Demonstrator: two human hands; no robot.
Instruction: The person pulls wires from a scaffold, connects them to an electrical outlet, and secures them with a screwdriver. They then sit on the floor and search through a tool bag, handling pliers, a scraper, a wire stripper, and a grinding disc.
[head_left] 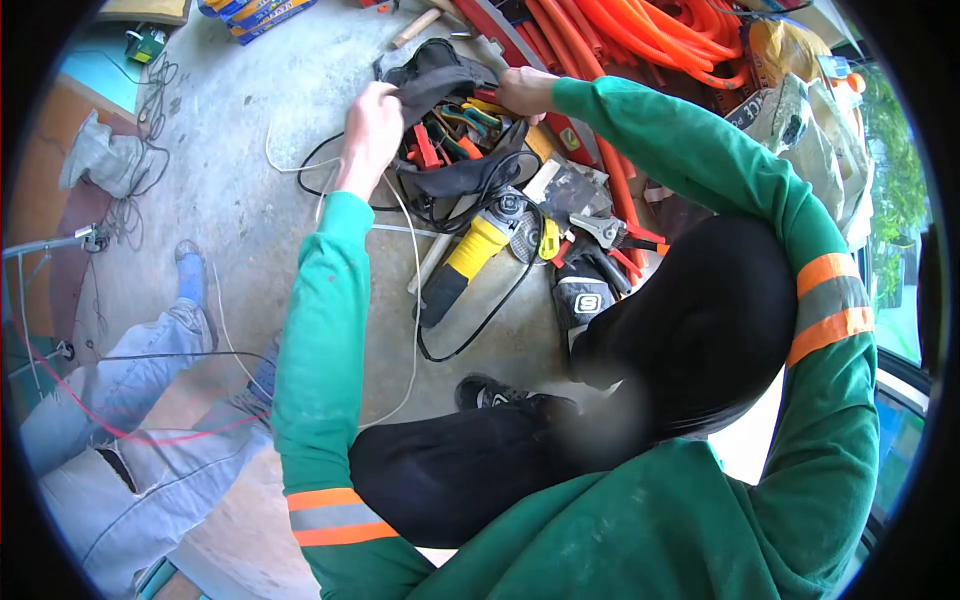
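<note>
A black tool bag (pixel 450 178) full of pliers and other hand tools stands on the concrete floor. My left hand (pixel 372 135) is closed on the left side of the bag's dark fabric flap (pixel 440 84). At the bag's right edge, my right hand (pixel 527 93) has its fingers bent together beside a red-handled tool; what they hold is hidden. Just below the bag lies a yellow angle grinder (pixel 478 248) with its black cord. A white cable (pixel 414 290) hangs past my left forearm.
Orange hoses (pixel 650 35) and red pipes (pixel 623 200) lie at the upper right. Pliers (pixel 603 230) and a black glove (pixel 583 300) are near my knee. Another person's jeans-clad legs (pixel 150 390) are at the left. A blue packet (pixel 250 15) lies at the top.
</note>
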